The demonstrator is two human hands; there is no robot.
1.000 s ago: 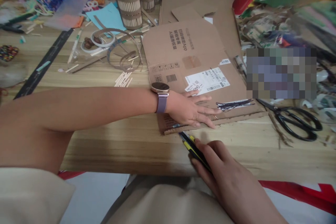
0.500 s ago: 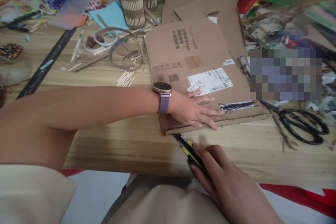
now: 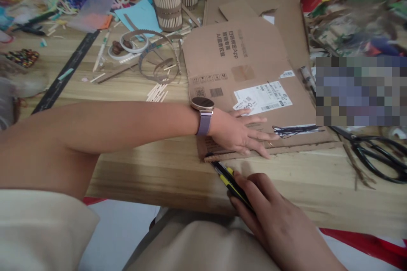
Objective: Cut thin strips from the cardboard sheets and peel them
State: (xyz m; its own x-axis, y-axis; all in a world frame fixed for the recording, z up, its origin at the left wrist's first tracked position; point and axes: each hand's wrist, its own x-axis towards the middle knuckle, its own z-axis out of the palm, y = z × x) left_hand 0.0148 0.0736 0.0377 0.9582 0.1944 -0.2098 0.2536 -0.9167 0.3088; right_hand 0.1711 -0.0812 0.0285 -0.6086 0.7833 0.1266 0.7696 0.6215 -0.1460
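Observation:
A flattened cardboard box (image 3: 241, 67) with a white shipping label lies on the wooden table (image 3: 152, 173). My left hand (image 3: 243, 135), with a watch on its wrist, lies flat and open on the box's near edge. My right hand (image 3: 270, 216) is closed round a black-and-yellow utility knife (image 3: 227, 178). The knife's tip touches the near left corner of the cardboard, just below my left hand.
Black scissors (image 3: 375, 152) lie to the right of the box. Behind it stand woven stick baskets (image 3: 167, 2), cardboard rings (image 3: 160, 57), tape rolls, loose sticks and coloured paper. A long black ruler (image 3: 63, 78) lies at the left. Clutter fills the far right.
The knife tip has slid left along the box's near edge to its corner. My left hand stays pressed on the cardboard. The view has shifted slightly.

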